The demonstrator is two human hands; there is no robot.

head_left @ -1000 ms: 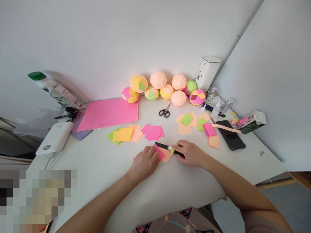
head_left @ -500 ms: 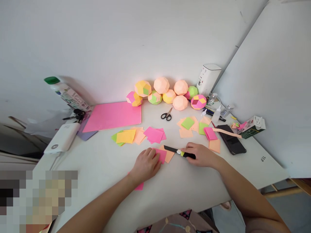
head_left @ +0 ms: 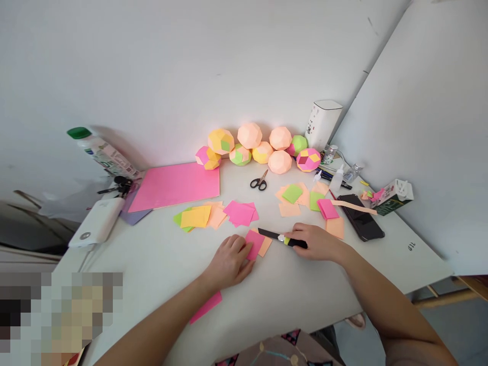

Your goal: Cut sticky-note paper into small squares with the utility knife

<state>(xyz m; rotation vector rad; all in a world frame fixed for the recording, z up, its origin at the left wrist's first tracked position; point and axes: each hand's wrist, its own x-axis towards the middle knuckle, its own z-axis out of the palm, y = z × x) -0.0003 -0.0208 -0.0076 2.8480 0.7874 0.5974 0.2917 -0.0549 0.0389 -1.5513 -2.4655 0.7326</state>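
My left hand (head_left: 229, 262) lies on the white table (head_left: 290, 290) with its fingers pressing the edge of a small pink paper square (head_left: 254, 244) that overlaps an orange square (head_left: 266, 246). A black utility knife (head_left: 280, 237) with a yellow-green slider is gripped in my right hand (head_left: 316, 243), its tip pointing left at the far edge of the squares. Under my left forearm lies a loose pink strip (head_left: 206, 306).
Loose pink (head_left: 240, 212), yellow (head_left: 195, 217), orange and green squares lie beyond. Farther back are scissors (head_left: 259, 181), a large pink sheet (head_left: 176, 185) and several paper polyhedron balls (head_left: 249, 135). A phone (head_left: 361, 218) and small carton (head_left: 392, 196) sit right, a power bank (head_left: 97, 222) and bottle (head_left: 102, 151) left.
My right hand drew the knife to the right, away from the squares. A pink strip came free and now lies lower, under my left forearm. The view shifted slightly.
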